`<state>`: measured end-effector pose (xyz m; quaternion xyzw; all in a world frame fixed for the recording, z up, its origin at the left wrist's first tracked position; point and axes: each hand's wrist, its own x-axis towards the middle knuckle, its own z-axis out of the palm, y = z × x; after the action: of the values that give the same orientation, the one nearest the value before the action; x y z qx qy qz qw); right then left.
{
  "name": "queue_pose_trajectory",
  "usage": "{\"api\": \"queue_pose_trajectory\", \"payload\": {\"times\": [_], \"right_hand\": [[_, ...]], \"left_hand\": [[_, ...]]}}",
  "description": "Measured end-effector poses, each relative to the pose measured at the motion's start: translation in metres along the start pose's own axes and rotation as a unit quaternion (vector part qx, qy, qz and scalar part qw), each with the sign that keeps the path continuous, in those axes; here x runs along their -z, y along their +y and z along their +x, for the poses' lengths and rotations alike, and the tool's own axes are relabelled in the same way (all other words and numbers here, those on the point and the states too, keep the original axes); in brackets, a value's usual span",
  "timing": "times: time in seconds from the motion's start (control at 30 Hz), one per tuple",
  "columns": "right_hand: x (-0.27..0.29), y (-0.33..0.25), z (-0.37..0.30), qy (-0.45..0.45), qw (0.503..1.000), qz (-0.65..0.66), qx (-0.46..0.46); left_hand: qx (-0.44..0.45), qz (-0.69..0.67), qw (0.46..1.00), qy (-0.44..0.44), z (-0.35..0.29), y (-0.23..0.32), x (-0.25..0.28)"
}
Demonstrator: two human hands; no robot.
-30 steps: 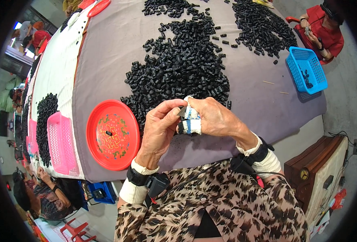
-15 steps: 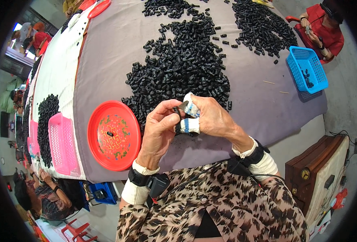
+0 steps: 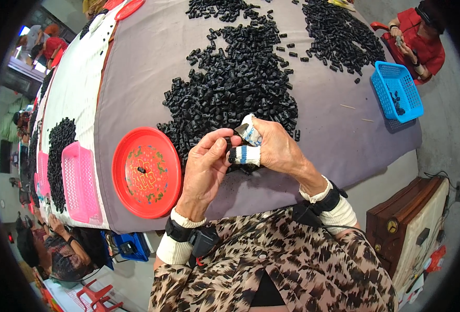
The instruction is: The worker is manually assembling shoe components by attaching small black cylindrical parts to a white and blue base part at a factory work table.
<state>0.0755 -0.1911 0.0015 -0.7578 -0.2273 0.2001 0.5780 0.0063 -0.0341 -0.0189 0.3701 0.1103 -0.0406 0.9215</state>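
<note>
Over the near edge of a large pile of small black cylindrical parts [image 3: 235, 88], my two hands meet. My left hand [image 3: 205, 166] is closed, its thumb and fingers pinching a small black part [image 3: 228, 145], mostly hidden by the fingertips. My right hand [image 3: 282, 151] has white-and-blue knit covers on its fingers. It grips a small knife, whose short grey blade [image 3: 241, 129] points toward the part; the handle is hidden in the fingers. To the left of my hands lies a red round tray [image 3: 120, 177] with a floral print and one black part [image 3: 141, 170] in it.
A pink basket [image 3: 81, 203] and another black heap [image 3: 62, 156] are on the white-covered table at left. At far right, a blue basket [image 3: 378, 86] holds a few parts near a seated person in red [image 3: 430, 41]. A wooden cabinet [image 3: 391, 223] stands lower right.
My right hand and the blade have shifted slightly up and to the right. My left hand still pinches at nearly the same place.
</note>
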Motion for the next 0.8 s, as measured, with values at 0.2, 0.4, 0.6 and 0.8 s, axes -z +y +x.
{"api": "queue_pose_trajectory", "payload": {"times": [0.2, 0.4, 0.6, 0.8], "right_hand": [[0.004, 0.014, 0.0, 0.012, 0.999, -0.032, 0.022], [0.011, 0.028, 0.001, 0.023, 0.998, 0.028, -0.043], [0.019, 0.028, 0.004, 0.002, 0.996, 0.044, -0.077], [0.023, 0.037, 0.0, 0.028, 0.995, 0.035, -0.085]], "left_hand": [[-0.108, 0.111, 0.983, 0.102, -0.006, 0.032, 0.042], [-0.218, 0.404, 0.818, 0.346, -0.052, 0.079, 0.145], [-0.204, 0.544, 0.792, 0.189, 0.006, 0.04, 0.067], [-0.3, 0.716, 0.621, 0.11, 0.057, 0.003, 0.031]]}}
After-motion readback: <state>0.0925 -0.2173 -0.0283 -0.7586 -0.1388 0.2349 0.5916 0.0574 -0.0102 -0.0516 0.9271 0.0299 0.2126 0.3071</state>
